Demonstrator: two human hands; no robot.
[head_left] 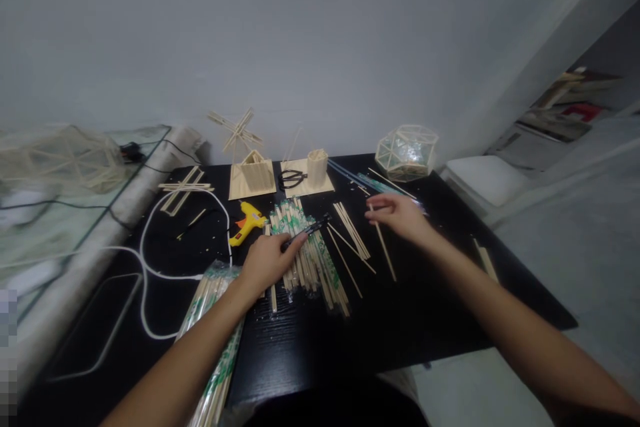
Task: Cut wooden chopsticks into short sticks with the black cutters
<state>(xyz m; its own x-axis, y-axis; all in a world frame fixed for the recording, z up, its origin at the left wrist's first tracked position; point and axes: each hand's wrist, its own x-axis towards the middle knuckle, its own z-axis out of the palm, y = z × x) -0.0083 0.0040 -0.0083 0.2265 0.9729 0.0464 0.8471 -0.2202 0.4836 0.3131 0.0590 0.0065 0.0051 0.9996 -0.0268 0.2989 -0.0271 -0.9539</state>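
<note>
My left hand pinches a dark pen over the wrapped chopsticks mid-tabletop. My right hand, fingers loosely curled, touches a bare stick nearer the far edge.

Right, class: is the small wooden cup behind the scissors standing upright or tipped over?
Upright. The wooden cup stands on its base on a flat board, open top facing up.

glue gun left of chopstick pile, scissors behind, table beneath
</note>
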